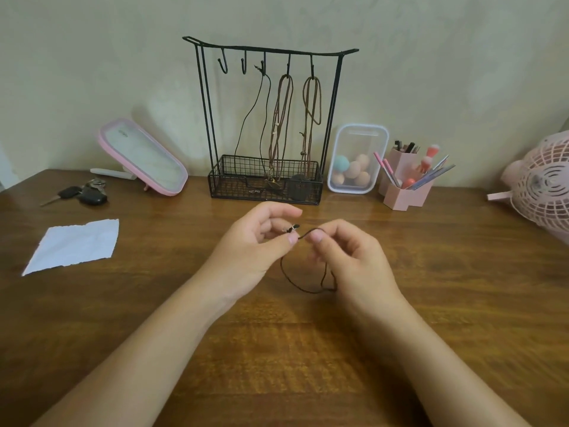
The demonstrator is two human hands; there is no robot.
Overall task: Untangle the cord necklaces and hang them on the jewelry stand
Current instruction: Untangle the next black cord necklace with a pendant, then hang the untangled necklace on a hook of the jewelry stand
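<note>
One head-worn wide-angle view looks forward and down across a wooden table [431, 272] toward a wall [92, 57]. Forearms enter from the bottom edge, close to the lens; the jewelry stand [268, 118] stands farther off, upper centre.

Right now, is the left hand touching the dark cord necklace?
Touching. The head view shows the left hand pinching the dark cord necklace near its clasp, thumb against fingertip.

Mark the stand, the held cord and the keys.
stand [271, 52], head view, top bar.
cord [288, 277], head view, hanging loop between the hands.
keys [83, 194], head view, black fob.
</note>
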